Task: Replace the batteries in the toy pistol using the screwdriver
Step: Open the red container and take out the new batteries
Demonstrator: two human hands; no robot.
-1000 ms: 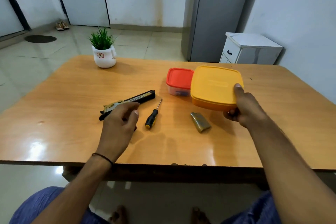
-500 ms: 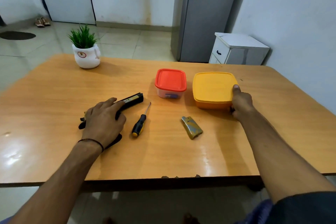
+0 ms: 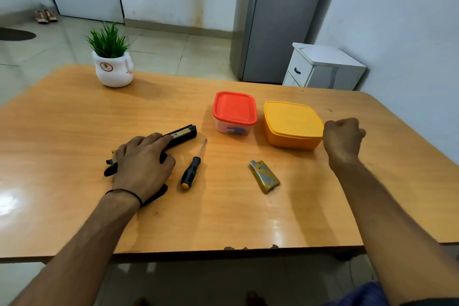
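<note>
A black and gold toy pistol [image 3: 182,133] lies on the wooden table [image 3: 74,119], barrel pointing to the far right. My left hand [image 3: 142,161] rests flat over its middle and grip, covering most of it. A screwdriver [image 3: 192,169] with a black and yellow handle lies just right of that hand. The pistol's loose battery cover [image 3: 264,176] lies further right. My right hand [image 3: 344,139] hovers with curled fingers just right of the yellow box [image 3: 291,123], holding nothing. A red-lidded clear box [image 3: 234,112] holds small blue items.
A potted plant [image 3: 111,62] in a white pot stands at the table's far left. Beyond the table's far right corner are a white cabinet [image 3: 323,67] and a grey fridge [image 3: 278,15]. The wall runs close along the right side.
The yellow box was held tilted up in my right hand, then set down on the table; my right hand has now let go of it. My left hand settled onto the pistol.
</note>
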